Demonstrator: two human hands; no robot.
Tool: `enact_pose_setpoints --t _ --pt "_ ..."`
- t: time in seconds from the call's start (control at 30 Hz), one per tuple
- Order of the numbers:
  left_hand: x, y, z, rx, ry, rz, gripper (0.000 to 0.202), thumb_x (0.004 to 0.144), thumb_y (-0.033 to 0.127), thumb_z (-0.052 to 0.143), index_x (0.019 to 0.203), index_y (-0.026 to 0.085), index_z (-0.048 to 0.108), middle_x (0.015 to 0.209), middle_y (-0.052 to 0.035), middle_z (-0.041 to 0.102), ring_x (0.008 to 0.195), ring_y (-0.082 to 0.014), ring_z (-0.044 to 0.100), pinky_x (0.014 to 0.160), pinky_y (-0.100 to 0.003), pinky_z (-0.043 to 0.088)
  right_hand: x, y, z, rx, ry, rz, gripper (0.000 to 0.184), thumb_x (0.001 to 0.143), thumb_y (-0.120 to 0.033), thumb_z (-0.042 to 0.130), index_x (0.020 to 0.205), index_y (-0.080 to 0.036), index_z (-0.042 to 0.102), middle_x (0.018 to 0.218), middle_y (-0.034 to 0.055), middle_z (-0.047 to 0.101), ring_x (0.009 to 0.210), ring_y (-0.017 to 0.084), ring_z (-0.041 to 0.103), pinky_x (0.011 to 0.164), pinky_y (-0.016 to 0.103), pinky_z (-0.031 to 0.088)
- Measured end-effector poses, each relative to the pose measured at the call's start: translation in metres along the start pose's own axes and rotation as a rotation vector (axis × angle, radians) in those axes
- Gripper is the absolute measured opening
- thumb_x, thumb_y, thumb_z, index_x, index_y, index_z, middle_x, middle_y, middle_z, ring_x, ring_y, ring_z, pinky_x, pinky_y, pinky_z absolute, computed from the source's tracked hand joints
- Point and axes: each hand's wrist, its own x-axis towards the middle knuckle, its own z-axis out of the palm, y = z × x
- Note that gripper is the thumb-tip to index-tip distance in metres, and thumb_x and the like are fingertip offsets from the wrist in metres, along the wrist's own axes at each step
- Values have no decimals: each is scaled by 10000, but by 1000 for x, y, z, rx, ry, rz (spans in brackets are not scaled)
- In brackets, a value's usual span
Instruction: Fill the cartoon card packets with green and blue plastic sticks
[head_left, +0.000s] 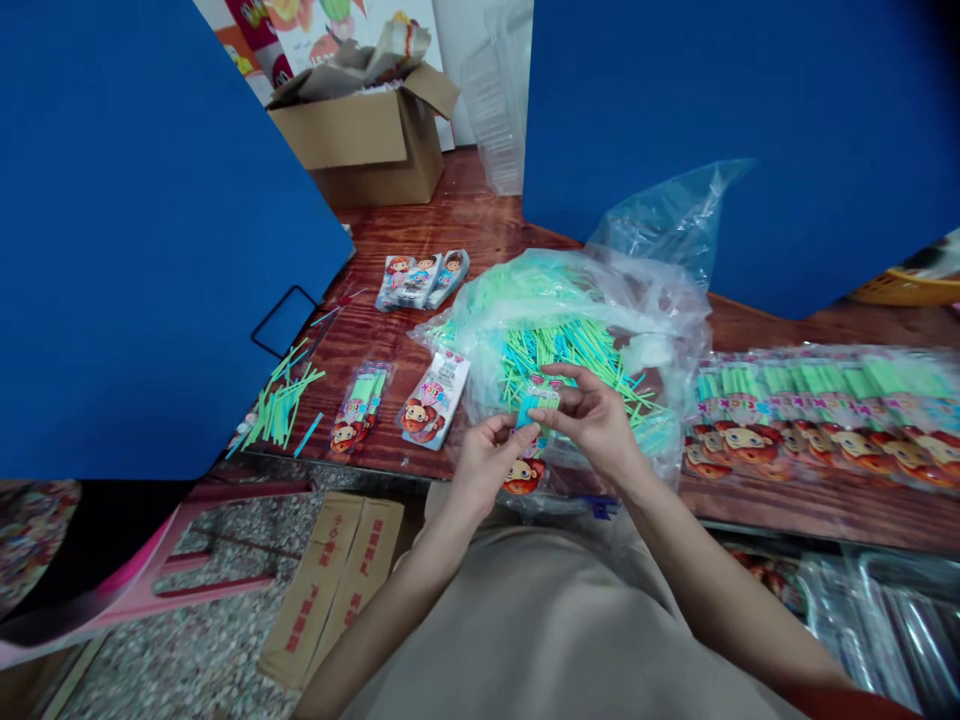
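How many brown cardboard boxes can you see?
2: an open one at the back of the table, and a red-lettered one on the floor, below the table's near edge. More may hide behind the big blue shapes.

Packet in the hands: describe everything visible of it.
The packet is small and narrow and looks like printed clear plastic film. Blue and pale green sticks show in its upper part; a cartoon face with red-orange hair fills the lower end. It is held roughly upright in view, between the left hand and the right hand, whose fingers cover its middle. The big plastic bag lies behind it. Whether its top is sealed can't be told.
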Motion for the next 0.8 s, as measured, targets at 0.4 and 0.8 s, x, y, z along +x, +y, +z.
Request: enact_pose_setpoints --t 0.4,0.8 --pt "-2 2 2 -39 90 23 349 618 398 863 733 138 660 635 32 596 572 -73 482 577 -203 379 -4 -12 1 199 99 139 351 765 -468 763 1038 -257 698 651 -32 643 612 130 598 620 267 515" --pt "0 3 4 -79 136 32 327 595 372 868 713 145 665 639 29 624 577 -78 502 599 -212 399 -3 -12 -3 335 74 276 407 737 -450 781 1071 -243 676 658 -46 646 576 124 623 631 290 554"
